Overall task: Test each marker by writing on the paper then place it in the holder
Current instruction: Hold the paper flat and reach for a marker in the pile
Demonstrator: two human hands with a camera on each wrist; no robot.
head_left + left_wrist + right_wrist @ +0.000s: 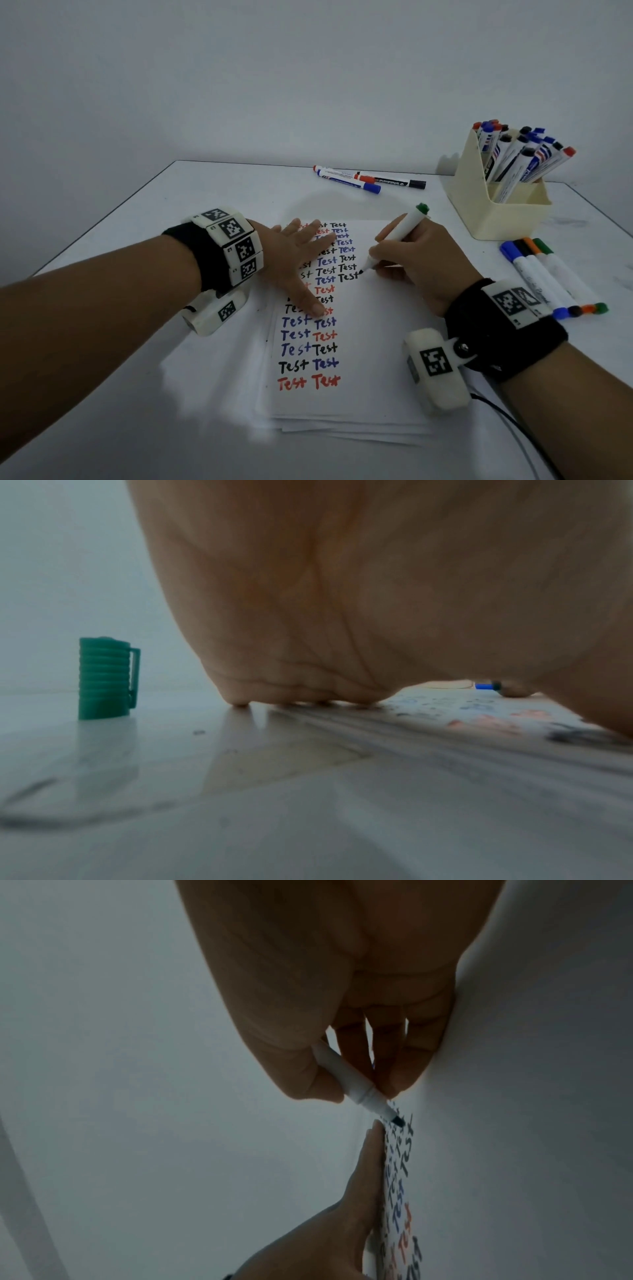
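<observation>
My right hand [416,262] grips a white marker [399,231] with a green rear end; its dark tip touches the paper [363,394] just right of the last black "Test". The right wrist view shows thumb and fingers pinching the marker [346,1080] near its tip. My left hand [294,260] lies flat with fingers spread on the paper, covering part of the rows of written words. A cream holder [479,209] stands at the back right with several markers upright in it. In the left wrist view a green cap [106,679] stands on the table left of my palm [342,601].
Three capped markers [370,180] lie at the back of the white table [137,428]. Several more markers [551,277] lie side by side to the right, in front of the holder. A black cable [513,425] runs from my right wrist. The paper is a stack of several sheets.
</observation>
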